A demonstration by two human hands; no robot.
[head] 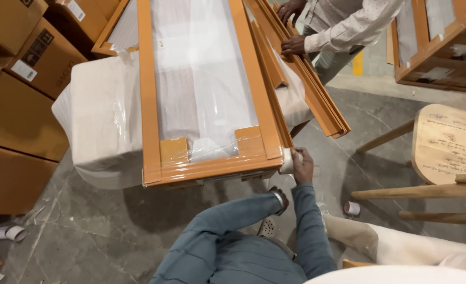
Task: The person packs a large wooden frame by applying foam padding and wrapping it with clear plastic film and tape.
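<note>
My left hand is out of sight under the near corner of the orange frame [212, 167]; only the sleeve and watch [280, 199] show. My right hand [302, 164] covers part of the tape roll [287, 160], so I can't tell how much tape is left. The frame's far end runs off the top edge. The other person [343, 26] is cut off above the chest. The writing on the wooden chair seat [448, 144] is too small to read.

Glossy orange wooden frame [206, 165] under clear plastic film [201, 79]; matt brown cardboard boxes [17, 110]; rough grey concrete floor [112, 231].
</note>
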